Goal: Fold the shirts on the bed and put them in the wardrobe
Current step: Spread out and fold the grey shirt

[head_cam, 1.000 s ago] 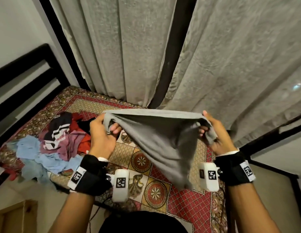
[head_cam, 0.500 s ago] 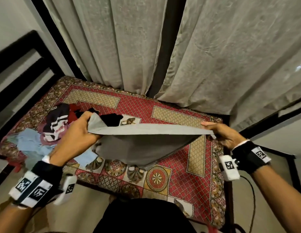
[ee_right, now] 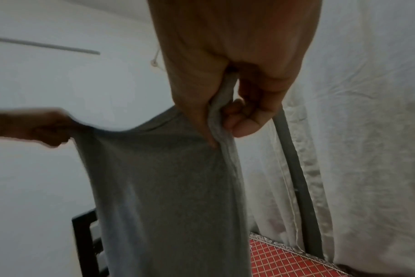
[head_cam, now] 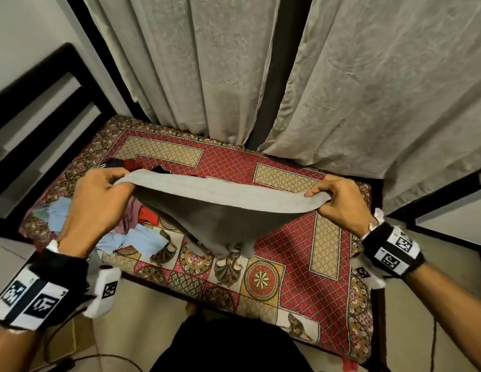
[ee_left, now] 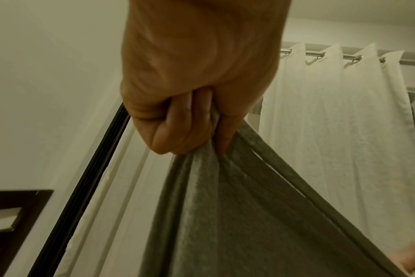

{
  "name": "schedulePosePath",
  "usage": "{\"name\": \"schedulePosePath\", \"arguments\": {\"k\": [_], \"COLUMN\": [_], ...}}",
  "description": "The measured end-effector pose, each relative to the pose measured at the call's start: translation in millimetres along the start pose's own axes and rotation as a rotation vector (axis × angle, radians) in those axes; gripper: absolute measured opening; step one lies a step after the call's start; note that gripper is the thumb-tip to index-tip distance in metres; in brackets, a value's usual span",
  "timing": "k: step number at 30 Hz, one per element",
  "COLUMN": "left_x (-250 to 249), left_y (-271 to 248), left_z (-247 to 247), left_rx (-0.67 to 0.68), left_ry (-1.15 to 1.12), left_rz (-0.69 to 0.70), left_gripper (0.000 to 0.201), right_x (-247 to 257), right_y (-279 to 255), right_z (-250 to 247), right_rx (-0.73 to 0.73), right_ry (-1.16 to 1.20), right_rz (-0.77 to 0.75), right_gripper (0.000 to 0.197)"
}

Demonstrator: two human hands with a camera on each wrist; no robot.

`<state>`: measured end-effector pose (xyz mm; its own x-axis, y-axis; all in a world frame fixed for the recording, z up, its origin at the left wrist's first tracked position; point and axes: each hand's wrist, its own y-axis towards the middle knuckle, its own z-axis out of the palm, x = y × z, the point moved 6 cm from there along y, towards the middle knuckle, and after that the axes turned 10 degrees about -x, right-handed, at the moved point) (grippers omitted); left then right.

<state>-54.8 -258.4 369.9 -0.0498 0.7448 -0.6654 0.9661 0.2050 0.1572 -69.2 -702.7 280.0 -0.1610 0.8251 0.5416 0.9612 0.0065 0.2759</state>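
Grey shirt: held stretched above the bed, lower part sagging to the patterned cover. Left hand: grip clamped on the left edge. Right hand: grip pinched on the right edge. Pile of clothes: left, on bed. Curtains: far side.

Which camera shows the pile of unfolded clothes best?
The head view. The pile of unfolded clothes lies on the bed's left side, partly hidden by the left hand and grey shirt. Neither wrist view shows it.
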Motion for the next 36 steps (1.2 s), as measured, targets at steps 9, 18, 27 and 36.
{"name": "schedulePosePath", "arguments": {"k": [9,18,27,36], "left_x": [48.8,112.4,214.9,207.9], "left_y": [-8.4,-4.8,71.1,64.6], "left_z": [-5.2,-14.5,-97.2,-119.0], "left_rx": [0.281,0.202,-0.114,-0.055], "left_ry": [0.286,0.166,-0.293,-0.662], "left_rz": [0.004,0.123,-0.003,-0.044], "left_gripper": [0.021,0.033,0.018,0.041], "right_x": [-9.7,64.1,183.6,237.3], "right_y": [57.8,207.7,345.8,373.9], "right_z": [-36.8,6.9,129.3,177.8], "right_rx": [0.220,0.357,0.330,0.176], "right_ry": [-0.043,-0.350,-0.298,-0.243], "right_rz": [0.075,0.011,0.039,-0.097], "right_gripper": [0.037,0.023,0.029,0.020]}}
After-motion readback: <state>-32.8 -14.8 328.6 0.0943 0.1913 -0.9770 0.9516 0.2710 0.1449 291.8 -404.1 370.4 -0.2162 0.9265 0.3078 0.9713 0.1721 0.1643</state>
